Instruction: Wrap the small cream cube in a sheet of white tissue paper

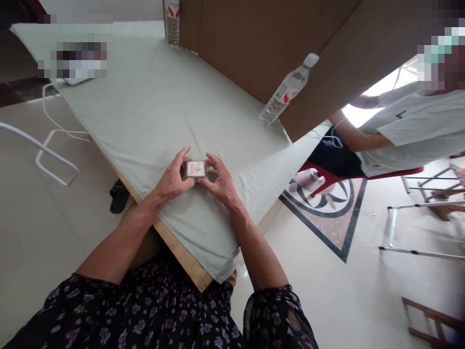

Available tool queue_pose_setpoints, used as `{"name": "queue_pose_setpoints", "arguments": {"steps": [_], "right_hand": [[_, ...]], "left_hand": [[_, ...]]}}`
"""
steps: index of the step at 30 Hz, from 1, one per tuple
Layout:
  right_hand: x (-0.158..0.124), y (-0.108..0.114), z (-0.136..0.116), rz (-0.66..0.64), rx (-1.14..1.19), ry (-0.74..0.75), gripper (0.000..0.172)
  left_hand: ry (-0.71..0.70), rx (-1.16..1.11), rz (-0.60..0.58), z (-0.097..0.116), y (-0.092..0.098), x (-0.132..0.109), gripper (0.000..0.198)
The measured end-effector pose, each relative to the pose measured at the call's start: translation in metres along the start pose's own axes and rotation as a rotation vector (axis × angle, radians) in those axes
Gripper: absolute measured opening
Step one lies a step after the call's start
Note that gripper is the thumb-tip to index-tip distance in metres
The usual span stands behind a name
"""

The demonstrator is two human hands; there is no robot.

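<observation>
Small packet [196,169] gripped near the corner of a cloth-covered table [127,97]

At far left, a white tubular frame [58,177] stands over pale floor tiles [47,213]; a white device [82,72], partly blurred out, sits on the table's left edge; below that edge lies a dark shoe [119,196]. The pale green cloth is lightly creased, with bare wood [185,257] along the near left side; upon it the left hand [174,179] curls half open, thumb and forefinger closed on the packet's left end; the right hand [220,182] mirrors it at the right end; whether the packet touches the cloth, I cannot tell. Beyond, one clear bottle [173,24] stands by a brown cardboard panel [236,43]; another bottle [286,92] stands nearer, before the panel's right part; at right, a person in a white shirt [410,121] sits on a red seat [395,173]; a patterned inlay [339,230] marks the floor; metal frames [417,203] and a wooden frame [432,312] edge the view.
</observation>
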State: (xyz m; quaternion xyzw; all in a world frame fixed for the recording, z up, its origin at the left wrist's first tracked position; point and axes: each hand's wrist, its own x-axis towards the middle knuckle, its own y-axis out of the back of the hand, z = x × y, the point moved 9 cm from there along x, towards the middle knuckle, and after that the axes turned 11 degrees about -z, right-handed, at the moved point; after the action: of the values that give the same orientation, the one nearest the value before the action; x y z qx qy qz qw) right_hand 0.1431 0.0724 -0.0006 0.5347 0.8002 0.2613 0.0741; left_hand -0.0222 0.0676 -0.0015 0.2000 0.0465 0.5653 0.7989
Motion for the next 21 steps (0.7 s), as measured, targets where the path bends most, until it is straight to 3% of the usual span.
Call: {"name": "queue_pose_setpoints", "arguments": {"steps": [6,15,19,21], "right_hand": [[-0.008,0.002,0.003,0.012,0.015,-0.032,0.08],[-0.025,0.029,-0.009,0.271,-0.029,0.026,0.029],[-0.039,0.039,-0.016,0.437,-0.014,-0.008,0.024],[-0.05,0.036,-0.032,0.477,-0.032,-0.017,0.023]], "left_hand": [[-0.026,-0.007,0.05,-0.002,0.006,-0.001,0.095],[-0.052,-0.029,0.057,-0.004,0.003,-0.002,0.096],[-0.049,-0.168,0.157,-0.011,0.013,0.0,0.088],[0.006,-0.319,0.256,-0.022,0.025,0.0,0.076]]}}
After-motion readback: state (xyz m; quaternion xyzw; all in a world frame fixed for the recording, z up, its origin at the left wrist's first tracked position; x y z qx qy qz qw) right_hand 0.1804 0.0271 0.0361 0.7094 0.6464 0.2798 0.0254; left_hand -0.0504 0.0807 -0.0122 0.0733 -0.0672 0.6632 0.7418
